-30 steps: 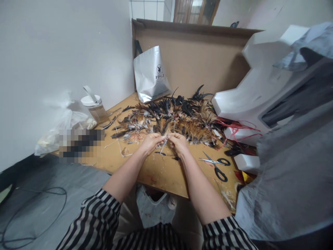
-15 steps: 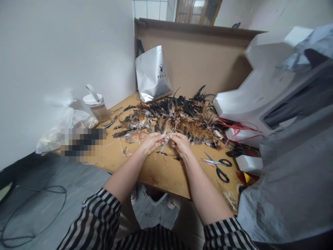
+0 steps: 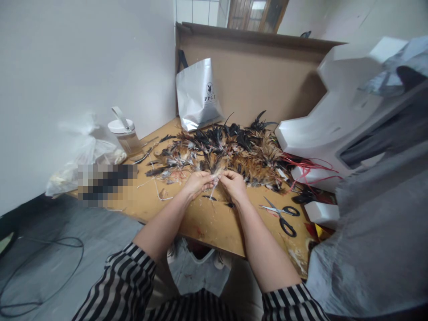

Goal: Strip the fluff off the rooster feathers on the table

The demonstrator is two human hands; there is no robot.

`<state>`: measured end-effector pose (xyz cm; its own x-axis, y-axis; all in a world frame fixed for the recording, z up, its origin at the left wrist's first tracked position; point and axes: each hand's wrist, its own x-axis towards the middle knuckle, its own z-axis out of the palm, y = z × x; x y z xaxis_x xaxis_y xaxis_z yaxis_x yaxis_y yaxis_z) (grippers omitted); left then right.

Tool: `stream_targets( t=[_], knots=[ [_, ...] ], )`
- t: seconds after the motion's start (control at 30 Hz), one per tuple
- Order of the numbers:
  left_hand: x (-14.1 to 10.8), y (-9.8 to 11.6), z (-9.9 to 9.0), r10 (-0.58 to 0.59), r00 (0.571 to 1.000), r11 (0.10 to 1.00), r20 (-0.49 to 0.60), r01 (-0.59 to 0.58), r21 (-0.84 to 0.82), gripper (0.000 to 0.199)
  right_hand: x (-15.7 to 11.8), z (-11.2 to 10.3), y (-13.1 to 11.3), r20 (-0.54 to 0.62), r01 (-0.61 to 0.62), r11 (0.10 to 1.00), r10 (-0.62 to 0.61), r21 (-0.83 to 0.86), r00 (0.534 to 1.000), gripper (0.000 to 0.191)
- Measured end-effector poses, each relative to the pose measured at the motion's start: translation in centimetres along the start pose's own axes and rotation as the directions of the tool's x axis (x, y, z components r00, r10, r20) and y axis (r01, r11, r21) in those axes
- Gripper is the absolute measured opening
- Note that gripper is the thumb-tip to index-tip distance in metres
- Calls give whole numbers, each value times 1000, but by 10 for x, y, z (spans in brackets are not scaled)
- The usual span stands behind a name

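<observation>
My left hand (image 3: 200, 183) is pinched on the quill ends of a small bundle of brown and black feathers (image 3: 214, 160), which fans out away from me. My right hand (image 3: 233, 185) meets it fingertip to fingertip, thumb and forefinger pressed together at the base of the same bundle. A thin white string (image 3: 212, 192) hangs between the hands; which fingers grip it I cannot tell. Just beyond lies a wide heap of brown feather bunches (image 3: 256, 168), with black feathers (image 3: 214, 136) behind. Scissors (image 3: 281, 213) with black handles lie half-spread to the right of my right hand.
A silver bag (image 3: 197, 96) stands against a cardboard panel (image 3: 267, 80) at the back. To the left are a lidded cup (image 3: 127, 136) and a clear plastic bag (image 3: 83, 156). Red strings (image 3: 306, 169) and white foam (image 3: 307, 129) crowd the right side of the wooden table (image 3: 207, 227).
My fingertips have shifted slightly at the feather base, and the white string now hangs more steeply. The whole view has moved a little; the scissors and heap lie as before.
</observation>
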<state>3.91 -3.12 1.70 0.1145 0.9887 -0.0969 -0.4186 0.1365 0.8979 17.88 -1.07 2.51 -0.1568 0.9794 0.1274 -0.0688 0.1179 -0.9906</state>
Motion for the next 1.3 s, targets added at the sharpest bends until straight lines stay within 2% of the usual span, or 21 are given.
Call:
stream_targets(
  t=[0.17, 0.37, 0.53, 0.67, 0.8, 1.03, 1.3],
  knots=[
    [-1, 1, 3, 29, 1000, 995, -4, -29, 91, 27, 2, -1, 3, -17, 68, 994, -70, -80, 997, 17],
    [-5, 6, 7, 142, 990, 956, 7, -139, 257, 27, 4, -4, 6, -7, 101, 980, -104, -172, 995, 15],
    [-3, 3, 7, 199, 980, 939, -7, -188, 289, 24, 3, -4, 6, -5, 104, 969, -108, -226, 994, 17],
    [1, -2, 4, 225, 974, 936, -13, -213, 280, 24, 1, -2, 3, 38, 127, 964, -121, -234, 992, 18],
    [0, -2, 4, 219, 975, 943, -18, -207, 259, 24, 2, -2, 2, 94, 118, 979, -104, -167, 990, 18],
    [-3, -2, 6, 152, 988, 980, -18, -149, 131, 23, 1, -1, 1, 127, 15, 999, -11, -34, 992, 23],
    [1, -7, 0, 52, 999, 998, 9, -51, -33, 21, 2, -3, 2, 194, -11, 1000, 6, 24, 981, 28]
  ],
)
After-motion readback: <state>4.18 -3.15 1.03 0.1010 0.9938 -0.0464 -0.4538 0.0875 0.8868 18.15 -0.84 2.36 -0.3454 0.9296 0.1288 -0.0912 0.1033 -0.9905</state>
